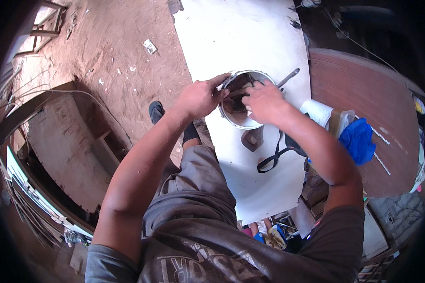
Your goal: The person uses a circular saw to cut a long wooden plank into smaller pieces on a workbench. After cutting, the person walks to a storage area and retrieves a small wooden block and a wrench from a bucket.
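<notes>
A round white bucket (243, 123) stands on the white board, with brown, wet-looking stuff on its inside. My left hand (200, 98) is closed on the left side of its rim, thumb over the edge. Over the bucket's right side reaches my right hand (265, 101), its fingers bent down into the opening with pale smears on them. What those fingers pinch, if anything, is hidden. A thin light stick (236, 93) shows inside, between my hands. From the far right rim a grey handle (289, 77) sticks out; its lower end is out of sight.
The white board (250, 33) runs away ahead. Near the bucket lie a flat brown piece (252, 139) and a black strap (270, 162). On the right are a white container (316, 112), a blue plastic bag (359, 140) and a reddish-brown board (363, 80). Bare earth floor (123, 52) lies left.
</notes>
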The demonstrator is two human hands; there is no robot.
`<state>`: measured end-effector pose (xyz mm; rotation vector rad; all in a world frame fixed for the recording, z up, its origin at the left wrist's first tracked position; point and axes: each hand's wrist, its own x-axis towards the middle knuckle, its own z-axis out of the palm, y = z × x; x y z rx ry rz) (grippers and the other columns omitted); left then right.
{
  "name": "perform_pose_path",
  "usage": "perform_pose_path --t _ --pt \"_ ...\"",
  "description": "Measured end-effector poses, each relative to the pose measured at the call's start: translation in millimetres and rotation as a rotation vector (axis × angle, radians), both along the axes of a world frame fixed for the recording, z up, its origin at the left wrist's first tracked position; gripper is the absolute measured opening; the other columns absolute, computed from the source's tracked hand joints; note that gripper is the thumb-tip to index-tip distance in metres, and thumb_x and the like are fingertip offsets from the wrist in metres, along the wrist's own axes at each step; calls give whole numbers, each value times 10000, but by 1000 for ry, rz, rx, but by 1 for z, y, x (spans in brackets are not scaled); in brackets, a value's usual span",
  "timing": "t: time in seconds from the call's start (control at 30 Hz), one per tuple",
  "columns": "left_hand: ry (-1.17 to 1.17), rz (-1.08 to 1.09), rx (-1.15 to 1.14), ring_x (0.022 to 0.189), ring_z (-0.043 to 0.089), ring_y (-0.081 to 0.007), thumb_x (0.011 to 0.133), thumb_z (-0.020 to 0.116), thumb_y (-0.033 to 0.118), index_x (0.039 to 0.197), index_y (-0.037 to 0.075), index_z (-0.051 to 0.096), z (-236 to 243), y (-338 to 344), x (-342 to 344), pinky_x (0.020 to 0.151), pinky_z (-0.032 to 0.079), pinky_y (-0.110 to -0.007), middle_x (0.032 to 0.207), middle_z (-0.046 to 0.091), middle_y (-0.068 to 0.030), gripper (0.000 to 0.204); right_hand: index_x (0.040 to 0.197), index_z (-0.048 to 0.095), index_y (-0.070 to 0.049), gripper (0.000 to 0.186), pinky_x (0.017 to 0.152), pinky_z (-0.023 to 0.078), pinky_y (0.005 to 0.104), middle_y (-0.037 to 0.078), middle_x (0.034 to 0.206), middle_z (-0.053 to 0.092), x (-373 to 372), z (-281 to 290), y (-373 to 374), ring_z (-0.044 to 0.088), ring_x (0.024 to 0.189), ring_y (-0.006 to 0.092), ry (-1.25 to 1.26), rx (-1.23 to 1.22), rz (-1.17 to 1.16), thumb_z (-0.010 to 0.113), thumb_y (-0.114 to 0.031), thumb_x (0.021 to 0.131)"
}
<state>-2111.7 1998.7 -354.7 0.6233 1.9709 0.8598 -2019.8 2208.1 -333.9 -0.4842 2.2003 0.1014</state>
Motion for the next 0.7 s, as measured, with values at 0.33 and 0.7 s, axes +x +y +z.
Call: perform_pose_path --t 0.33,0.7 --pt "-41 18 -61 993 722 -406 1029 589 395 1513 244 516 1 -3 5 894 562 -498 1071 739 -224 512 1136 710 -71 251 954 507 446 129 1210 642 -2 31 14 675 1092 304 81 59 -67 604 -158 925" --pt "-66 -58 -75 1075 713 -390 975 541 311 1158 49 739 2 -20 35 913 578 -515 1189 710 -254 376 1361 634 -163 538 1101 377 603 199 1449 542 29 22 -43 522 1323 426 112 45 -490 731 -375 876"
